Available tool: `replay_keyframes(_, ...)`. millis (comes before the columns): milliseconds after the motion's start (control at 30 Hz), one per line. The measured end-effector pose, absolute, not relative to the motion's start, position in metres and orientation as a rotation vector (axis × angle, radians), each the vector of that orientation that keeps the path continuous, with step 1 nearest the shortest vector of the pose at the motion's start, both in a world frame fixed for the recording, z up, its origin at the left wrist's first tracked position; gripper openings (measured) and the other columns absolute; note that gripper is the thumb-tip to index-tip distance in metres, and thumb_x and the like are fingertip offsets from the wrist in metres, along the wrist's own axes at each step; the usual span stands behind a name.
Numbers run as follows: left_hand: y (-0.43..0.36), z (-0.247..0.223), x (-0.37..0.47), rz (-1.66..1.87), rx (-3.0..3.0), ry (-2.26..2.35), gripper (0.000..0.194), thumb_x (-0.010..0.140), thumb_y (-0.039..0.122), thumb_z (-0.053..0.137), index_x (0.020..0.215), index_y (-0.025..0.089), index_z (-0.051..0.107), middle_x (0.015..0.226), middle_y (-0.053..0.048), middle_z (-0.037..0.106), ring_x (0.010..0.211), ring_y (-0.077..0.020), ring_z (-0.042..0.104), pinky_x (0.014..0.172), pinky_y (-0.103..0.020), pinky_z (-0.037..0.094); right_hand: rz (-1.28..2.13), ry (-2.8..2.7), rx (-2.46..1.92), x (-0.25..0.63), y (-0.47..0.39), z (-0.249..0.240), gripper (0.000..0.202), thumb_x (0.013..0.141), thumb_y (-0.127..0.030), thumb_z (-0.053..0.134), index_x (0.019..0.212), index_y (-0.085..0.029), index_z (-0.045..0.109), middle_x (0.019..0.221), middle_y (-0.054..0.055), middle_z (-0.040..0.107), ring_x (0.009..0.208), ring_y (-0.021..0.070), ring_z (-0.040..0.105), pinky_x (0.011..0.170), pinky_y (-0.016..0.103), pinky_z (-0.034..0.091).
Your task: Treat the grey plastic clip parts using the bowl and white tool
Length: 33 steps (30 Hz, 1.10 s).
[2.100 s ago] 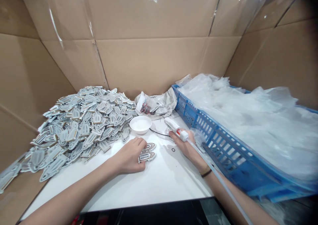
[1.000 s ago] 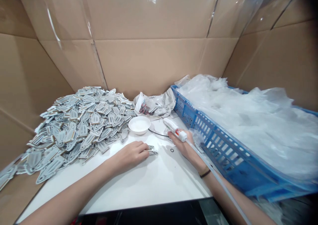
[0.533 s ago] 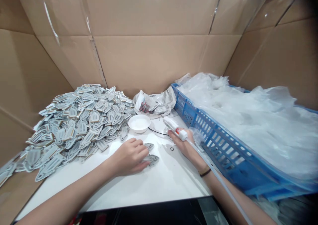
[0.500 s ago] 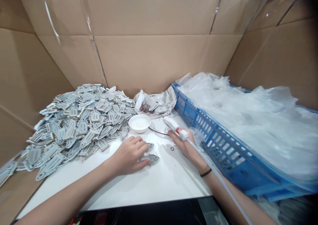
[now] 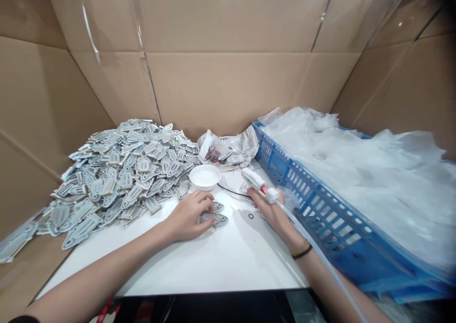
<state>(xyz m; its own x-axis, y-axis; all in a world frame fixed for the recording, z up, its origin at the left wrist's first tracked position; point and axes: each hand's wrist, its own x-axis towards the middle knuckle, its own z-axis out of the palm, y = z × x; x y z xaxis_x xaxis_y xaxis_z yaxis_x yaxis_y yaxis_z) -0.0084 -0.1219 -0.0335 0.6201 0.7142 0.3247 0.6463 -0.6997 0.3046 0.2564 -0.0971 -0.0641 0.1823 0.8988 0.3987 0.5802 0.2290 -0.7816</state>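
Note:
My left hand (image 5: pixel 192 214) rests over two grey, leaf-shaped pieces (image 5: pixel 220 221) lying side by side on the white tabletop (image 5: pixel 213 266); its fingers are bent and apart, touching or just over their left ends. My right hand (image 5: pixel 272 213) is closed around a white pen-like tool (image 5: pixel 261 186) with a red-orange part and a pale tube running back along the forearm. The tool's tip points up and left. A small black ring (image 5: pixel 251 216) lies on the table between my hands.
A large heap of grey pieces (image 5: pixel 124 180) fills the left side. A white bowl (image 5: pixel 205 176) stands behind my left hand, with crumpled paper (image 5: pixel 245 145) behind it. A blue crate (image 5: pixel 320 204) of clear plastic bags (image 5: pixel 356 171) runs along the right. Cardboard walls (image 5: pixel 228 85) surround the table.
The view has shifted, so most things appear further right. My left hand's thumb and fingers look more spread over the two pieces. My right hand still holds the tool.

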Motion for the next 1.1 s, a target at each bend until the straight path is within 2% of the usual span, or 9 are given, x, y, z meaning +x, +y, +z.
replay_keyframes(100, -0.109, -0.018, -0.007, 0.753, 2.760, 1.263, 0.019, 0.097, 0.026, 0.045, 0.090, 0.019, 0.061, 0.107, -0.009, 0.067, 0.098, -0.0223, 0.059, 0.089, -0.036, 0.045, 0.461, -1.471, -1.478, 0.254, -0.097, -0.062, 0.043, 0.079, -0.054, 0.061, 0.053, -0.022, 0.050, 0.047, 0.000, 0.052, 0.046, 0.0156, 0.050, 0.046, 0.027, 0.031)
replay_keyframes(167, -0.094, -0.005, -0.004, 0.670, 2.822, 1.426, 0.025, 0.098, 0.022, 0.040, 0.093, 0.018, 0.064, 0.105, -0.011, 0.069, 0.099, -0.0244, 0.058, 0.090, -0.039, 0.043, 0.472, -1.461, -1.470, 0.254, -0.096, -0.060, 0.043, 0.078, -0.055, 0.061, 0.053, -0.022, 0.049, 0.047, 0.000, 0.053, 0.047, 0.0159, 0.050, 0.046, 0.027, 0.031)
replay_keyframes(267, -0.062, 0.008, 0.003, 0.386, 2.759, 1.679, 0.019, 0.092, 0.017, 0.049, 0.091, 0.016, 0.068, 0.106, -0.016, 0.070, 0.106, -0.0317, 0.057, 0.090, -0.044, 0.041, 0.470, -1.453, -1.448, 0.254, -0.096, -0.059, 0.043, 0.078, -0.054, 0.062, 0.052, -0.023, 0.048, 0.046, -0.001, 0.052, 0.047, 0.0157, 0.049, 0.046, 0.027, 0.031)
replay_keyframes(333, -0.041, 0.010, 0.009, 0.287, 2.679, 1.722, 0.011, 0.084, 0.016, 0.058, 0.085, 0.015, 0.069, 0.099, -0.017, 0.072, 0.102, -0.0338, 0.059, 0.086, -0.043, 0.042, 0.465, -1.454, -1.443, 0.255, -0.096, -0.058, 0.043, 0.078, -0.053, 0.062, 0.051, -0.023, 0.047, 0.045, -0.002, 0.050, 0.047, 0.0153, 0.048, 0.046, 0.027, 0.030)
replay_keyframes(500, -0.014, -0.001, 0.015, 0.326, 2.574, 1.628, 0.016, 0.077, 0.012, 0.056, 0.075, 0.019, 0.071, 0.085, -0.007, 0.074, 0.084, -0.0244, 0.066, 0.071, -0.030, 0.043, 0.478, -1.453, -1.455, 0.256, -0.096, -0.058, 0.042, 0.080, -0.052, 0.060, 0.053, -0.022, 0.048, 0.048, -0.001, 0.053, 0.049, 0.0155, 0.051, 0.047, 0.027, 0.032)
replay_keyframes(767, -0.012, -0.013, 0.015, 0.502, 2.464, 1.510, 0.025, 0.086, 0.028, 0.051, 0.092, 0.019, 0.073, 0.090, -0.005, 0.076, 0.079, -0.0190, 0.067, 0.069, -0.025, 0.044, 0.488, -1.445, -1.455, 0.254, -0.098, -0.054, 0.040, 0.078, -0.052, 0.059, 0.055, -0.021, 0.049, 0.048, -0.001, 0.052, 0.051, 0.0147, 0.050, 0.049, 0.026, 0.031)
replay_keyframes(867, -0.010, -0.013, 0.016, 0.560, 2.483, 1.477, 0.031, 0.090, 0.030, 0.044, 0.087, 0.019, 0.073, 0.086, -0.005, 0.075, 0.077, -0.0189, 0.066, 0.068, -0.026, 0.042, 0.491, -1.426, -1.456, 0.254, -0.099, -0.051, 0.037, 0.079, -0.051, 0.058, 0.057, -0.021, 0.050, 0.048, -0.001, 0.052, 0.052, 0.0153, 0.051, 0.050, 0.026, 0.032)
replay_keyframes(967, -0.007, -0.016, 0.010, 0.537, 2.505, 1.405, 0.020, 0.082, 0.027, 0.054, 0.076, 0.019, 0.071, 0.076, -0.003, 0.073, 0.068, -0.0171, 0.063, 0.064, -0.025, 0.040, 0.491, -1.419, -1.453, 0.254, -0.098, -0.051, 0.039, 0.079, -0.052, 0.057, 0.057, -0.022, 0.049, 0.047, -0.001, 0.050, 0.051, 0.0154, 0.049, 0.049, 0.027, 0.031)
replay_keyframes(1100, -0.003, -0.025, -0.001, 0.513, 2.481, 1.360, 0.011, 0.074, 0.022, 0.060, 0.073, 0.019, 0.070, 0.071, -0.001, 0.071, 0.063, -0.0149, 0.060, 0.061, -0.023, 0.038, 0.491, -1.417, -1.465, 0.254, -0.096, -0.053, 0.039, 0.078, -0.052, 0.058, 0.056, -0.021, 0.049, 0.049, -0.001, 0.051, 0.050, 0.0151, 0.049, 0.050, 0.027, 0.032)
